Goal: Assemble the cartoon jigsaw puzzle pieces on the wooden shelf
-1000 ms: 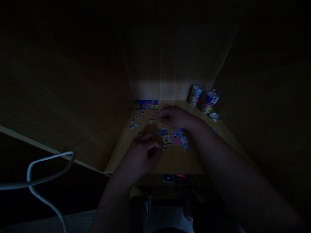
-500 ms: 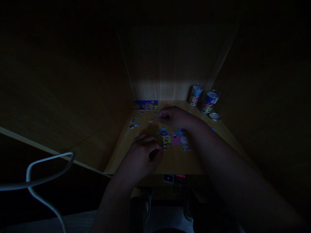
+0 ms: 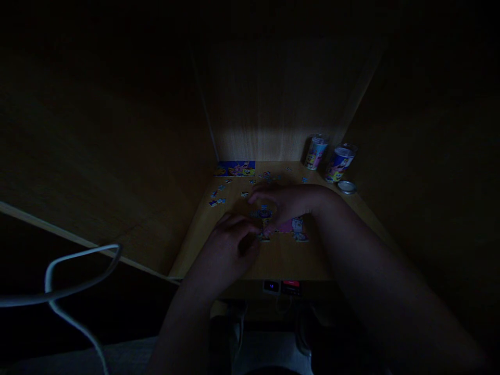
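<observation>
A partly joined jigsaw puzzle with cartoon figures lies on the wooden desk, partly covered by my right hand. That hand is open over the puzzle, its thumb and fingers spread wide, the thumb reaching down to the puzzle's left side. Close to the same side, my left hand has thumb and forefinger closed in a pinch; whatever they hold is too dark to make out. Loose puzzle pieces are scattered to the left, one piece lies near my right fingertips, and several pieces lie beyond the hand.
Two printed cans with clear tops stand at the back right, a round metal lid beside them. A picture strip lies against the back panel. Below the desk edge is a small lit device. A white cable loops at left.
My right hand has come back toward me from the loose pieces to the puzzle's left side, and its fingers have spread. My left hand has stayed nearly still.
</observation>
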### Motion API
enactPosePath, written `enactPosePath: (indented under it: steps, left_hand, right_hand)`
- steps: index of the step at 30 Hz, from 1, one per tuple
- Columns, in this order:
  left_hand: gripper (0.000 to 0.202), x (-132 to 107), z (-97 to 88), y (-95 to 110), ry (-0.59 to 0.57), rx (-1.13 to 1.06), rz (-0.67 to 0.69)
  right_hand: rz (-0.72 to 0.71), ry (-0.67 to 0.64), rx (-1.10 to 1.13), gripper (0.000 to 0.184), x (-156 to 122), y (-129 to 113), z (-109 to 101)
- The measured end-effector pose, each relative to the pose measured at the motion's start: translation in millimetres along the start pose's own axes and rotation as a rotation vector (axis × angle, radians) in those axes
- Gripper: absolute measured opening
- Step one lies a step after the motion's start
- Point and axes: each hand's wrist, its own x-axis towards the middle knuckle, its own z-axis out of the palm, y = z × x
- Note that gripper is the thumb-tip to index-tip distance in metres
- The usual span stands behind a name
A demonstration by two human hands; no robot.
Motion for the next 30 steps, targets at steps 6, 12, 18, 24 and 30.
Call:
enactPosePath:
  steps: [6, 12, 18, 24, 30]
  left_hand:
    - [0.021, 1.1, 0.5, 3.1, -0.001, 0.042, 0.022]
    - [0.019, 0.8, 0.9, 3.4, -0.005, 0.118, 0.033]
    - [0.028, -2.9, 5.1, 16.4, 0.006, 0.24, 0.074]
    - [0.017, -13.6, 18.5, 72.6, -0.099, 0.167, 0.239]
    - [0.012, -16.3, 26.9, 89.6, -0.135, 0.213, 0.29]
  right_hand:
    - [-0.023, -0.007, -0.082, 0.095, 3.6, 1.6, 9.5]
    - [-0.039, 0.028, -0.094, 0.091, 5.6, 7.1, 12.1]
    - [-0.021, 0.046, -0.015, 0.08, 3.4, 3.4, 7.9]
    - [0.063, 0.273, 0.073, 0.022, 12.9, 6.4, 4.3]
    - [0.181, 0.497, -0.067, 0.019, 26.2, 22.8, 7.9]
